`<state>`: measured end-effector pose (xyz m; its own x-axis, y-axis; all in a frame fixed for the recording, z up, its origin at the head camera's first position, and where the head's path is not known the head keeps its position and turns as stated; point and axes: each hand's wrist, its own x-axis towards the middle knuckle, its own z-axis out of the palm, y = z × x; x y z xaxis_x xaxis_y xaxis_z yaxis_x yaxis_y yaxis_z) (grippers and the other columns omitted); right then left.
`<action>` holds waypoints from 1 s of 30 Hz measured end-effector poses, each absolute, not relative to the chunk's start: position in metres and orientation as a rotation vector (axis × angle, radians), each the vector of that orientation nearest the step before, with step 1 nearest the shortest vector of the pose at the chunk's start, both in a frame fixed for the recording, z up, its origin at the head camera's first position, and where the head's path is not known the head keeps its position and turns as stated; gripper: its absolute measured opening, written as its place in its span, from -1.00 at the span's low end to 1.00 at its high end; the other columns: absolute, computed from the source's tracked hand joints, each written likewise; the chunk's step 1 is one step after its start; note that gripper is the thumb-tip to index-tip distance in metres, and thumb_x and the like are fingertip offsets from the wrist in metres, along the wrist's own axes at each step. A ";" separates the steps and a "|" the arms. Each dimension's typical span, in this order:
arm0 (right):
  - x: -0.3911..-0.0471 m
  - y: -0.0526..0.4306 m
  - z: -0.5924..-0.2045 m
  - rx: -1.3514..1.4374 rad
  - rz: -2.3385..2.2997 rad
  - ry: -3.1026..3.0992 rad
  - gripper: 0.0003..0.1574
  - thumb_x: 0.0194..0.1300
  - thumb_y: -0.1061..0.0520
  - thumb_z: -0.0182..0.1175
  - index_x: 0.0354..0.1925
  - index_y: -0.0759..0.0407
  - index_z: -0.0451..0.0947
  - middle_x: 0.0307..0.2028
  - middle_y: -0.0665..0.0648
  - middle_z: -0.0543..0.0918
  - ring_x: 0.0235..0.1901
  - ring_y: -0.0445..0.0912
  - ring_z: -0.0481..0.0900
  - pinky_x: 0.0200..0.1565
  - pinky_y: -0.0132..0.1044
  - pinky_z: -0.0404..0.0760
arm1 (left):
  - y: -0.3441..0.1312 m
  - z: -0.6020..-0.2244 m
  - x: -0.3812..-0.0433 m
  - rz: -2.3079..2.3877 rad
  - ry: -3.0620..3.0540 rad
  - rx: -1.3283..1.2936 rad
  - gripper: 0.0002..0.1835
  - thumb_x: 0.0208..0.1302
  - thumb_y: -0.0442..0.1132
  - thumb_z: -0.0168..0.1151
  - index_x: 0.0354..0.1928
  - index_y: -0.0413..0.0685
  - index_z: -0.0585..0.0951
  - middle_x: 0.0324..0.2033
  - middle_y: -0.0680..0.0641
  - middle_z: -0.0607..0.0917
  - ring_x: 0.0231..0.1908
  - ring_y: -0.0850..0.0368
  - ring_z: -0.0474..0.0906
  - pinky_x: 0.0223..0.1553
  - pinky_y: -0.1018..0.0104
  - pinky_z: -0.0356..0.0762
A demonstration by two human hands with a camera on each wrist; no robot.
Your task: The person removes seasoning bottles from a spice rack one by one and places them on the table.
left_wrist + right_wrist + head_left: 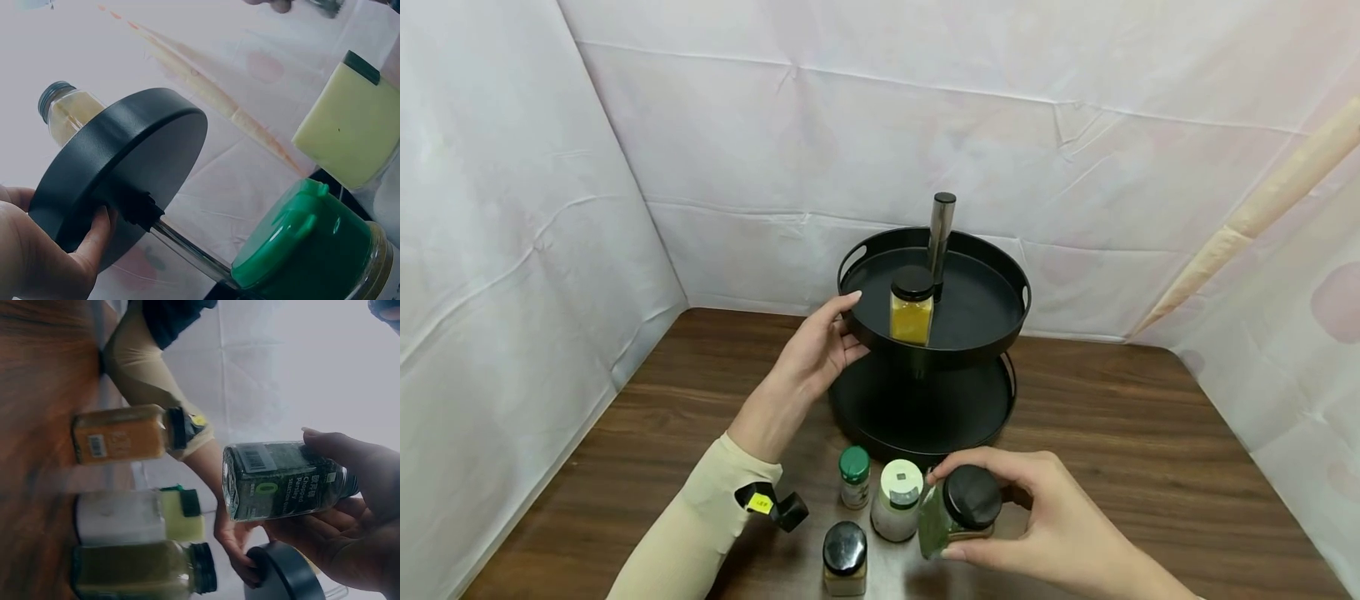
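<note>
My left hand (805, 360) grips the left rim of the upper tray (981, 304) of a black two-tier rack, thumb above and fingers beneath. In the left wrist view those fingers (94, 240) curl under the tray. A square glass jar of yellow powder (912, 321), black-capped, stands on this upper tray. My right hand (1048, 521) holds a jar of chopped parsley (275, 481) between thumb and fingers, its black cap tilted toward the head camera. The parsley jar is raised above the tabletop, just in front of the lower tray (880, 404).
On the wooden table (1105, 417) in front of the rack stand a green-capped shaker (854, 477), a white bottle with a pale yellow-green lid (898, 504) and a black-capped jar of orange-brown powder (846, 560). The right wrist view also shows an olive-coloured jar (131, 570). White cloth (820, 133) hangs behind.
</note>
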<state>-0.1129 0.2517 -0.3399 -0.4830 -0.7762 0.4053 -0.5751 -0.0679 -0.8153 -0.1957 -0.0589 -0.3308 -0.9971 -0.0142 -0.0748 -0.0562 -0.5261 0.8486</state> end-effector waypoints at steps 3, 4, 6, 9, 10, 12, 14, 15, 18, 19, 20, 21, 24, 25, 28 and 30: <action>-0.111 0.249 -0.346 -1.513 -1.558 2.022 -0.32 0.23 0.26 0.57 0.27 0.09 0.58 0.07 0.12 0.75 -0.18 -0.13 0.77 -0.26 -0.19 0.77 | -0.059 -0.330 -0.196 2.716 1.516 -0.110 -0.73 0.59 -0.05 0.17 0.08 -0.08 0.49 -0.26 0.01 0.64 -0.30 0.16 0.64 -0.21 0.34 0.66; -0.111 0.248 -0.348 -1.521 -1.552 2.024 -0.32 0.23 0.25 0.58 0.27 0.09 0.58 0.07 0.11 0.75 -0.20 -0.14 0.77 -0.27 -0.20 0.77 | -0.059 -0.330 -0.196 2.715 1.518 -0.110 -0.73 0.59 -0.05 0.16 0.08 -0.08 0.49 -0.26 0.01 0.64 -0.29 0.16 0.64 -0.20 0.33 0.66; -0.110 0.247 -0.351 -1.522 -1.546 2.023 -0.32 0.24 0.23 0.58 0.27 0.07 0.57 0.06 0.10 0.75 -0.22 -0.16 0.76 -0.29 -0.22 0.76 | -0.059 -0.330 -0.197 2.711 1.526 -0.110 -0.73 0.59 -0.05 0.15 0.09 -0.08 0.49 -0.24 0.01 0.65 -0.28 0.15 0.65 -0.19 0.32 0.67; -0.110 0.244 -0.357 -1.520 -1.538 2.017 -0.33 0.24 0.21 0.58 0.27 0.05 0.57 0.05 0.08 0.75 -0.23 -0.17 0.75 -0.29 -0.23 0.75 | -0.059 -0.330 -0.198 2.711 1.530 -0.119 -0.73 0.59 -0.06 0.16 0.10 -0.08 0.50 -0.23 0.00 0.65 -0.27 0.15 0.66 -0.17 0.32 0.67; -0.110 0.244 -0.358 -1.521 -1.533 2.012 -0.33 0.25 0.21 0.58 0.27 0.05 0.57 0.05 0.08 0.75 -0.22 -0.17 0.75 -0.28 -0.23 0.75 | -0.059 -0.330 -0.198 2.710 1.529 -0.121 -0.72 0.59 -0.06 0.16 0.10 -0.08 0.50 -0.23 0.00 0.65 -0.26 0.14 0.66 -0.17 0.32 0.67; -0.109 0.241 -0.362 -1.534 -1.527 1.993 -0.34 0.26 0.21 0.57 0.27 0.06 0.56 0.04 0.09 0.75 -0.20 -0.17 0.76 -0.25 -0.22 0.76 | -0.059 -0.330 -0.197 2.709 1.524 -0.126 -0.73 0.59 -0.06 0.16 0.10 -0.08 0.50 -0.23 -0.01 0.65 -0.27 0.15 0.65 -0.18 0.32 0.67; -0.108 0.239 -0.365 -1.538 -1.518 1.971 -0.35 0.27 0.21 0.56 0.27 0.08 0.56 0.03 0.09 0.75 -0.17 -0.16 0.77 -0.21 -0.21 0.77 | -0.059 -0.330 -0.197 2.708 1.522 -0.125 -0.73 0.59 -0.06 0.16 0.10 -0.08 0.50 -0.23 -0.01 0.65 -0.27 0.15 0.65 -0.18 0.33 0.67; -0.108 0.238 -0.366 -1.543 -1.512 1.962 -0.36 0.28 0.21 0.56 0.27 0.09 0.56 0.03 0.09 0.75 -0.15 -0.16 0.77 -0.19 -0.21 0.77 | -0.060 -0.329 -0.196 2.708 1.521 -0.123 -0.73 0.59 -0.06 0.16 0.11 -0.07 0.50 -0.23 -0.01 0.65 -0.27 0.15 0.65 -0.19 0.33 0.67; -0.107 0.236 -0.369 -1.518 -1.495 1.960 -0.37 0.28 0.18 0.56 0.25 0.07 0.57 0.02 0.05 0.76 -0.14 -0.16 0.77 -0.16 -0.20 0.78 | -0.059 -0.328 -0.196 2.710 1.525 -0.115 -0.73 0.59 -0.06 0.16 0.11 -0.07 0.50 -0.24 0.00 0.65 -0.28 0.15 0.64 -0.19 0.33 0.67; -0.107 0.235 -0.370 -1.494 -1.487 1.964 -0.37 0.27 0.17 0.57 0.25 0.03 0.58 0.02 0.02 0.76 -0.13 -0.16 0.77 -0.14 -0.20 0.77 | -0.060 -0.328 -0.196 2.710 1.526 -0.114 -0.72 0.59 -0.05 0.17 0.11 -0.07 0.50 -0.24 0.00 0.65 -0.28 0.15 0.65 -0.19 0.33 0.67; -0.107 0.235 -0.371 -1.477 -1.478 1.970 -0.37 0.27 0.15 0.58 0.25 0.00 0.58 0.01 0.00 0.76 -0.13 -0.16 0.77 -0.13 -0.20 0.77 | -0.059 -0.328 -0.195 2.710 1.527 -0.114 -0.72 0.59 -0.05 0.17 0.11 -0.07 0.50 -0.24 0.00 0.65 -0.27 0.15 0.65 -0.19 0.33 0.67; -0.107 0.235 -0.372 -1.480 -1.468 1.976 -0.38 0.27 0.14 0.57 0.24 -0.02 0.58 0.01 -0.01 0.76 -0.13 -0.16 0.77 -0.12 -0.20 0.77 | -0.059 -0.328 -0.195 2.711 1.527 -0.115 -0.72 0.59 -0.06 0.17 0.11 -0.08 0.50 -0.24 0.00 0.65 -0.27 0.15 0.65 -0.18 0.33 0.67; -0.106 0.235 -0.375 -1.431 -1.430 2.004 -0.38 0.26 0.07 0.59 0.23 -0.13 0.58 0.00 -0.06 0.76 -0.12 -0.18 0.75 -0.06 -0.23 0.74 | -0.060 -0.328 -0.195 2.713 1.524 -0.121 -0.71 0.59 -0.06 0.17 0.12 -0.08 0.49 -0.24 0.00 0.65 -0.27 0.15 0.65 -0.18 0.33 0.67; -0.106 0.235 -0.376 -1.451 -1.418 2.011 -0.38 0.28 0.07 0.58 0.23 -0.13 0.57 0.00 -0.06 0.76 -0.11 -0.18 0.74 -0.05 -0.23 0.74 | -0.060 -0.328 -0.195 2.712 1.522 -0.124 -0.71 0.59 -0.06 0.17 0.12 -0.08 0.49 -0.23 0.00 0.65 -0.27 0.15 0.66 -0.18 0.32 0.67; -0.107 0.235 -0.380 -1.480 -1.390 2.039 -0.40 0.29 0.03 0.57 0.22 -0.10 0.57 0.01 -0.05 0.76 -0.10 -0.20 0.73 -0.04 -0.24 0.72 | -0.059 -0.328 -0.195 2.712 1.523 -0.123 -0.71 0.59 -0.06 0.16 0.12 -0.08 0.49 -0.23 0.00 0.65 -0.27 0.15 0.65 -0.18 0.32 0.67; -0.108 0.234 -0.382 -1.512 -1.382 2.047 -0.42 0.31 0.03 0.55 0.22 -0.06 0.56 0.01 -0.04 0.76 -0.10 -0.21 0.72 -0.04 -0.24 0.72 | -0.059 -0.329 -0.195 2.712 1.524 -0.124 -0.71 0.58 -0.06 0.17 0.12 -0.08 0.49 -0.24 0.00 0.65 -0.27 0.15 0.65 -0.18 0.32 0.67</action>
